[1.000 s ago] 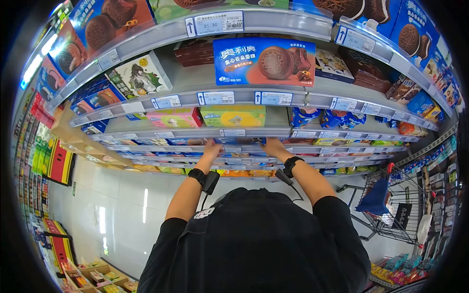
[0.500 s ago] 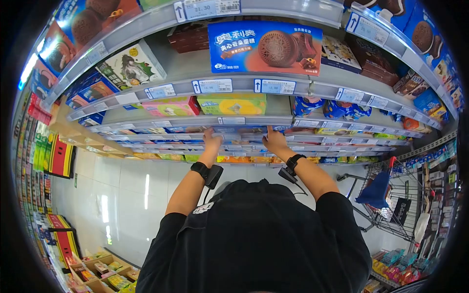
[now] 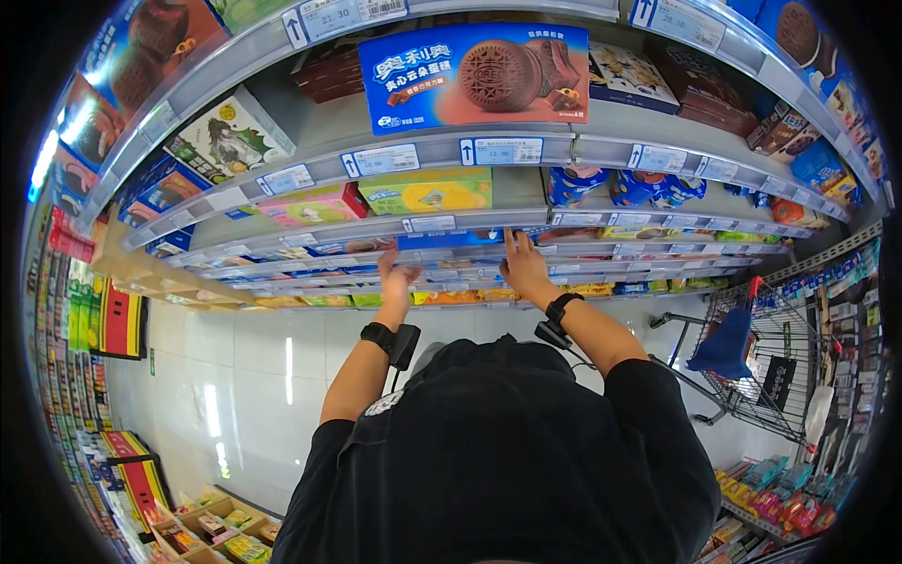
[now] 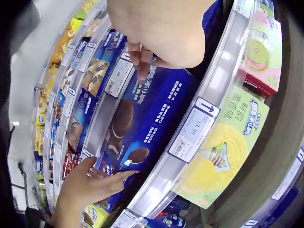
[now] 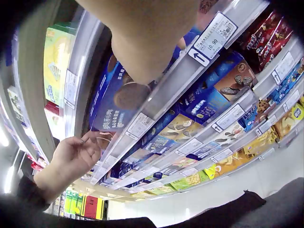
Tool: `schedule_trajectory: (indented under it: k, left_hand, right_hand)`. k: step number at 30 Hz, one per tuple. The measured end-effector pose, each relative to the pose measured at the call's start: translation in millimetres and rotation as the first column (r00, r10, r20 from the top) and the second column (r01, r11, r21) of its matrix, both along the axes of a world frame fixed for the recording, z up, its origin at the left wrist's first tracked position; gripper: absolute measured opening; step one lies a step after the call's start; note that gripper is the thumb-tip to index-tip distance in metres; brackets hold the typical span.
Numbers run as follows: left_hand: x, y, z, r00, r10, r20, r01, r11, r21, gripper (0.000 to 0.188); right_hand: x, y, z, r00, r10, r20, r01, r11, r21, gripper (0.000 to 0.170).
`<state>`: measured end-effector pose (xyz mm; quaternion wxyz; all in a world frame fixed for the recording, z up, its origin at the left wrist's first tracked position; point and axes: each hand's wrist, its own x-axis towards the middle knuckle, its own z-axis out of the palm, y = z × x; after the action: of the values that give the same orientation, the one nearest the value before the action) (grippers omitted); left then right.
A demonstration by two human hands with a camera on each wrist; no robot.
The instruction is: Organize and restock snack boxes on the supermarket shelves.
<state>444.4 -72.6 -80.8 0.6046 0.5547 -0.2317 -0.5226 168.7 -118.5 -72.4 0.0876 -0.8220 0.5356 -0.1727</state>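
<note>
A blue Oreo box (image 3: 442, 239) lies on a lower shelf, under the shelf edge tagged 13.20. At its left end is my left hand (image 3: 396, 287), palm partly turned up, fingertips at the box's end in the right wrist view. My right hand (image 3: 528, 270) rests at the other end; the left wrist view shows its fingers (image 4: 118, 179) extended over the box (image 4: 152, 111). Neither hand is curled round it. Whether the left fingertips press on the box, I cannot tell.
A large blue Oreo box (image 3: 474, 80) stands on a higher shelf above green (image 3: 427, 192) and pink boxes. Price-tagged shelf edges (image 3: 385, 160) jut out above the hands. A wire cart (image 3: 785, 376) stands at the right; wooden bins are at the lower left.
My left hand has turned more palm-up and its fingers have loosened at the box's end. The right hand stays at the other end. The head view has shifted, with the shelves now higher in it.
</note>
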Motion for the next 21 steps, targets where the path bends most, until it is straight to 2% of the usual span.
schedule_trajectory:
  k: [2, 5, 8, 11, 13, 14, 17, 21]
  left_hand:
    - [-10, 2, 22, 0.997, 0.066, 0.040, -0.066, 0.998, -0.012, 0.066]
    - [-2, -6, 8, 0.994, -0.067, 0.091, 0.062, 0.996, 0.059, 0.070]
    - [-4, -7, -6, 0.967, -0.027, 0.252, 0.018, 0.999, 0.039, 0.071]
    - [-3, -7, -19, 0.963, 0.008, 0.268, -0.009, 1.000, 0.005, 0.071]
    - [-4, -7, -26, 0.972, 0.017, 0.235, -0.014, 1.000, -0.015, 0.070]
    - [-6, -5, -22, 0.976, 0.023, 0.218, -0.018, 1.000, -0.026, 0.070]
    - [-12, 3, -11, 0.983, -0.038, 0.180, 0.038, 0.999, 0.000, 0.069]
    - [-19, 8, -4, 0.987, 0.017, 0.160, -0.023, 0.999, 0.040, 0.071]
  right_hand:
    - [-1, 1, 0, 1.000, 0.004, 0.012, -0.004, 0.997, -0.077, 0.075]
    - [-1, 3, 6, 1.000, 0.007, 0.029, -0.006, 1.000, -0.019, 0.076]
    - [3, 5, 9, 0.991, -0.051, 0.125, 0.025, 0.980, 0.199, 0.080]
    - [8, 10, 8, 0.988, -0.101, 0.113, 0.077, 0.976, 0.202, 0.085]
    - [8, 12, 9, 0.972, -0.092, 0.218, 0.045, 0.976, 0.214, 0.087]
    - [8, 13, 10, 0.960, -0.086, 0.268, 0.027, 0.976, 0.217, 0.088]
    - [5, 14, -1, 0.966, -0.057, 0.251, 0.016, 0.987, 0.160, 0.090]
    - [-3, 12, -6, 0.896, 0.044, 0.441, -0.145, 0.969, 0.198, 0.088]
